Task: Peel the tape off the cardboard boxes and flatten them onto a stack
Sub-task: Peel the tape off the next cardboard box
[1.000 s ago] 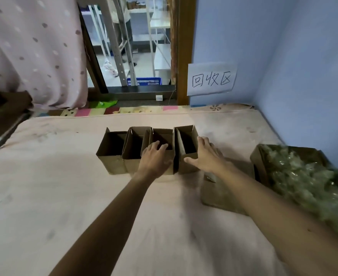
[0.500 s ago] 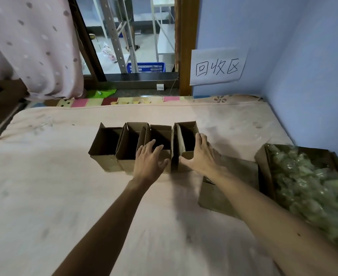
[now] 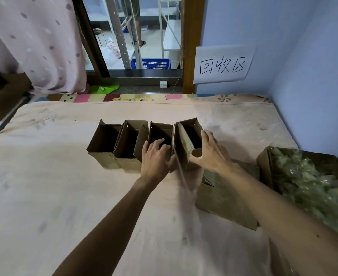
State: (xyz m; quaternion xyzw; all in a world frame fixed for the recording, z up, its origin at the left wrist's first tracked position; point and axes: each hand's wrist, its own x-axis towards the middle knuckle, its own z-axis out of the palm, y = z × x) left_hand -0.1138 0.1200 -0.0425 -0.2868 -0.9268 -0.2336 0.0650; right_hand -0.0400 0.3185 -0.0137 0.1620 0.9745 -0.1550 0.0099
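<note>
**Both hands on the row of open boxes**

My forearms reach forward over the pink cloth (image 3: 44, 196). Beside my right forearm lies the flattened cardboard stack (image 3: 230, 198). Just right of it stands an open carton (image 3: 263, 164) heaped with crumpled tape (image 3: 311, 180).

Beyond the stack, four open cardboard boxes stand upright in a touching row. My left hand (image 3: 155, 158) grips the third box (image 3: 160, 133), with the fingers curled over its near rim. My right hand (image 3: 209, 154) holds the rightmost box (image 3: 190, 130), thumb on the near face and fingers spread along the right wall. The first box (image 3: 104, 140) and second box (image 3: 128, 140) are untouched.

Farthest away are a paper sign (image 3: 223, 64) on the blue wall, a dotted curtain (image 3: 30, 42) at left, and a blue basket (image 3: 151, 63) past the doorway.
</note>
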